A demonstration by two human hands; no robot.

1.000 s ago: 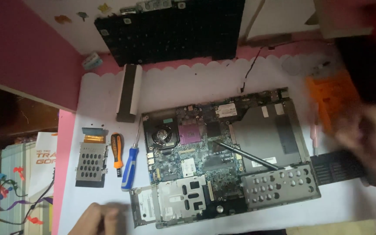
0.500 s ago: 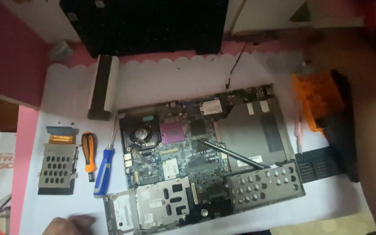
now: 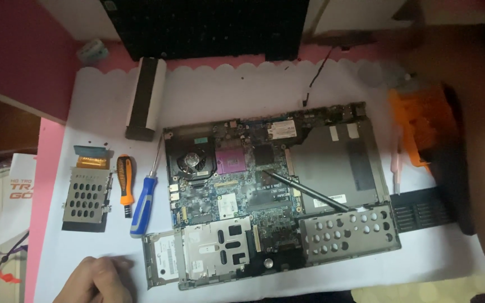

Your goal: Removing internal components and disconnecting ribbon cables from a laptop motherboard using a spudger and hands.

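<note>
From where I watch, the laptop base [image 3: 276, 191] lies opened on the white-covered bench [image 3: 225, 95], its green board bare, the fan and socket uncovered; the keyboard [image 3: 209, 28] is already off and set at the far edge; a perforated metal bracket [image 3: 87, 196] lies well apart to the left, beside the orange screwdriver [image 3: 124, 182] and blue screwdriver [image 3: 144, 202]; I judge the strip-down well advanced, though the board, the drive and the perforated cages are still seated. A black stylus-like tool [image 3: 307, 191] rests across the board. My left hand [image 3: 94, 280] lies loosely curled on the bench, holding nothing; my right hand [image 3: 478, 168] is a blur, so I cannot tell its state.
</note>
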